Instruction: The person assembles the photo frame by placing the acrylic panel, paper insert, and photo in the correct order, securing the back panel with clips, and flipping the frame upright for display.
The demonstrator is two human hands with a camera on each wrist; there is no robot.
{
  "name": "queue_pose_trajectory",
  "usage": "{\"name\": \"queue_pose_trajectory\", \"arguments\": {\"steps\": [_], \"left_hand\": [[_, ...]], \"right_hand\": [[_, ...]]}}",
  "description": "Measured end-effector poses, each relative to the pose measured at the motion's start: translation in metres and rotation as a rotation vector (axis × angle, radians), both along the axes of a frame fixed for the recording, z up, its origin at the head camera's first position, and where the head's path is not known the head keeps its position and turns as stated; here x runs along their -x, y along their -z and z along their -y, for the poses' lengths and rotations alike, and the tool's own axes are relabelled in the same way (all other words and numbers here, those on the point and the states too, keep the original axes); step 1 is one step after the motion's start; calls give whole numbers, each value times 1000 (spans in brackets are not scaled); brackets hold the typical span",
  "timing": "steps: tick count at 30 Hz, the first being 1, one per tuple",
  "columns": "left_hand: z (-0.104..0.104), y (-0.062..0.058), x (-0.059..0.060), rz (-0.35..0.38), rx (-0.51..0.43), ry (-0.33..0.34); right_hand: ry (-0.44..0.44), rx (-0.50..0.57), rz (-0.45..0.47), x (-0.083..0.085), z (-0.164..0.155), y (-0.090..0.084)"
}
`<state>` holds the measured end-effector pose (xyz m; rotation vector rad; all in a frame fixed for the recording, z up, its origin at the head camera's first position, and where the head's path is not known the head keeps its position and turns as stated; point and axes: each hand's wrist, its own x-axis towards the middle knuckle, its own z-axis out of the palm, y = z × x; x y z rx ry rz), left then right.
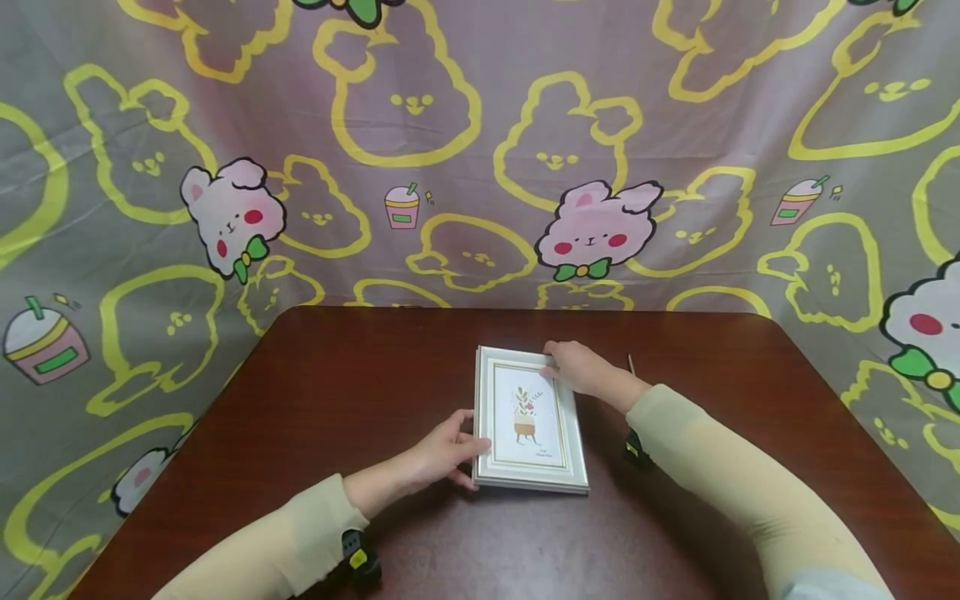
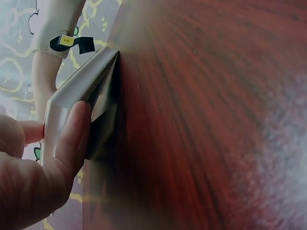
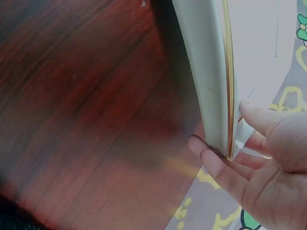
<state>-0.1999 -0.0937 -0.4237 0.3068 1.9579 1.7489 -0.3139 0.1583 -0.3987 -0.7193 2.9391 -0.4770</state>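
A white picture frame (image 1: 527, 475) with thin gold lines, showing a potted-plant print (image 1: 527, 421), is held between both hands over the table. My left hand (image 1: 438, 454) grips its lower left side, thumb on the front and fingers at the edge and behind. My right hand (image 1: 585, 368) holds the upper right corner, with the thumb on the face. In the left wrist view the frame (image 2: 79, 79) leans up from the tabletop, and a dark flap (image 2: 103, 132) stands out from its back. The right wrist view has the right fingers (image 3: 223, 172) around a corner.
The dark red-brown wooden table (image 1: 360, 358) reaches back to a patterned cloth (image 1: 465, 108) with rabbit drawings. A thin, slender item (image 1: 631, 363) lies beyond the right forearm, partly hidden by it. Dark wrist cameras (image 1: 362, 560) are strapped on the sleeves.
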Motion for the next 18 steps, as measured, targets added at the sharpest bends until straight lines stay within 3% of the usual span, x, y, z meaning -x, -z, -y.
{"name": "queue_pose_trajectory", "arguments": {"steps": [11, 18], "left_hand": [[-4, 3, -3, 48, 0, 1], [-3, 4, -2, 43, 78, 36]], "right_hand": [[-9, -145, -47, 1, 3, 6], [-17, -177, -81, 1, 5, 8]]}}
